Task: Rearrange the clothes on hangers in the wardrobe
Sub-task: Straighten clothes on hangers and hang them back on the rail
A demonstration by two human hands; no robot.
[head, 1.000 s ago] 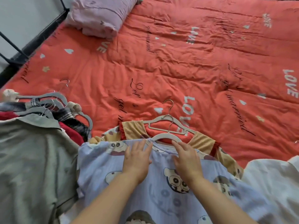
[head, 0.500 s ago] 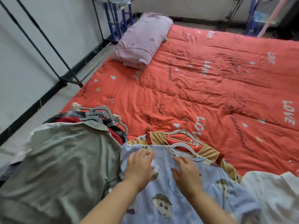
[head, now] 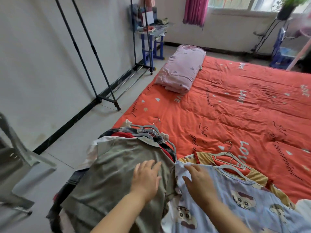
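Observation:
A pile of clothes on grey hangers (head: 148,130) lies at the near left corner of the bed, topped by a grey-green shirt (head: 109,174). My left hand (head: 146,177) rests flat on that shirt, fingers spread. To its right lies a light blue cartoon-print shirt (head: 235,204) on a white hanger (head: 230,167), over a yellow and red garment (head: 205,157). My right hand (head: 200,182) lies on the blue shirt's left shoulder with fingers straight. An empty black clothes rack (head: 94,52) stands against the left wall.
The bed carries an orange-red quilt (head: 244,111) and a folded pink blanket (head: 181,68). A grey plastic chair (head: 15,165) stands at the near left. A blue shelf unit (head: 151,42) is beyond the rack. White fabric (head: 304,207) shows at the right edge.
My view has lifted and swung left, bringing the rack and room in. My left hand moved from the blue shirt onto the grey-green shirt; my right hand slid left on the blue shirt.

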